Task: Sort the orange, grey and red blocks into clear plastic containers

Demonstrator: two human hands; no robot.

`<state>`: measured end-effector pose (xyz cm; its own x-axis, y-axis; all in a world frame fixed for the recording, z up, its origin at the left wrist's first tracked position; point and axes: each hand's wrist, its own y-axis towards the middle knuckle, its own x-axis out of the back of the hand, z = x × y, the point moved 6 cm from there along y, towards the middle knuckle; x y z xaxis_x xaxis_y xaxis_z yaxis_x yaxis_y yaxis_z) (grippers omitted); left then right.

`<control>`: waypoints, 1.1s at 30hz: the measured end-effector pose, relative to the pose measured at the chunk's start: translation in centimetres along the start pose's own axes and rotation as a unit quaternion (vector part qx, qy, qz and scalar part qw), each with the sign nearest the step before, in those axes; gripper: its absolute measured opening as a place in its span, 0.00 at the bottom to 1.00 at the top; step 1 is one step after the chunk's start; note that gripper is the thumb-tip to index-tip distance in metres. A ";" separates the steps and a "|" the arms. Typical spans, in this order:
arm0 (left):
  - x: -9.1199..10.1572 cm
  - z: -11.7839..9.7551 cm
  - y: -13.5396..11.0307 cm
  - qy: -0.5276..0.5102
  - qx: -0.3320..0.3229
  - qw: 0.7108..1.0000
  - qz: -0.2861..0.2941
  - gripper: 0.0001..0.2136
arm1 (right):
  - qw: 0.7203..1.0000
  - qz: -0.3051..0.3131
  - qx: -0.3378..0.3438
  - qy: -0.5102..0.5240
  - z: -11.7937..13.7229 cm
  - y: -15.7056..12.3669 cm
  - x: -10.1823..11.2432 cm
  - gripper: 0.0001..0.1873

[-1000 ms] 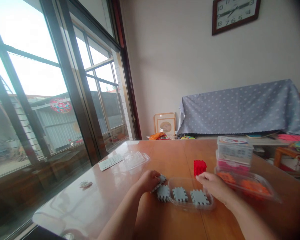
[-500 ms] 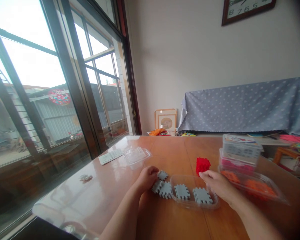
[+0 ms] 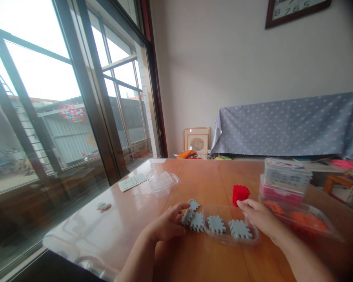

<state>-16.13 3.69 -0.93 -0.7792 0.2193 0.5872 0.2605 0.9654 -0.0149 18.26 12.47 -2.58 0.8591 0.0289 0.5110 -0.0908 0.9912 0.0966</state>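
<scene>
The left hand (image 3: pixel 164 224), fingers parted and empty, could scatter the grey pieces (image 3: pixel 197 222) at the left edge of the clear tray (image 3: pixel 227 237) by brushing them, and the right hand (image 3: pixel 259 215), grip unclear, might by slipping jolt the red block (image 3: pixel 241 194) beyond its far edge.

Right hand (image 3: pixel 258 214) with fingers (image 3: pixel 244 204) mostly hidden, wall clock (image 3: pixel 297 11) cropped at top (upper numerals unseen).

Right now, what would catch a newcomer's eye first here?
The bright red block, on the table by the right hand, jumps out first. Nearer, grey notched tiles lie in and beside a clear tray, the left hand close to the loose ones. Beyond, a spotted blue-grey cloth drapes along the wall.
</scene>
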 end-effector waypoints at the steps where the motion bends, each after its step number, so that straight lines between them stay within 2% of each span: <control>1: -0.2 -0.1 0.2 0.014 0.001 1.000 0.001 0.42 | 1.000 0.000 -0.003 0.003 0.0 0.0 0.0 0.28; 6: -0.7 -1.5 0.7 0.031 -0.035 0.999 -0.008 0.35 | 1.000 0.008 -0.015 0.009 -0.2 0.1 -0.1 0.28; 13: 0.2 -1.3 0.8 -0.034 -0.041 0.998 -0.041 0.28 | 0.999 0.015 -0.002 0.032 0.7 -0.5 0.0 0.26; 18: 0.5 -2.5 1.2 0.036 -0.076 0.994 -0.065 0.28 | 1.000 0.008 -0.002 0.028 1.0 -0.7 0.2 0.25; 23: -0.9 -4.3 2.0 0.141 -0.096 0.984 -0.058 0.28 | 0.999 0.006 0.003 0.035 0.7 -0.5 0.1 0.25; 26: -1.4 -4.9 2.3 0.166 -0.096 0.980 -0.052 0.34 | 0.999 0.006 0.005 0.037 0.7 -0.4 0.1 0.24; 29: -1.2 -5.2 2.1 0.146 -0.110 0.981 -0.060 0.39 | 0.999 0.007 0.007 0.037 0.7 -0.4 0.1 0.24; 33: -0.4 -4.6 1.7 0.083 -0.109 0.989 -0.057 0.29 | 0.999 0.012 0.015 0.032 0.7 -0.3 0.0 0.24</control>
<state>-12.72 4.60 2.54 -0.7108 0.0663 0.7002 0.3071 0.9249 0.2241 17.99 12.07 -2.04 0.8867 0.0611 0.4583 -0.1254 0.9859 0.1111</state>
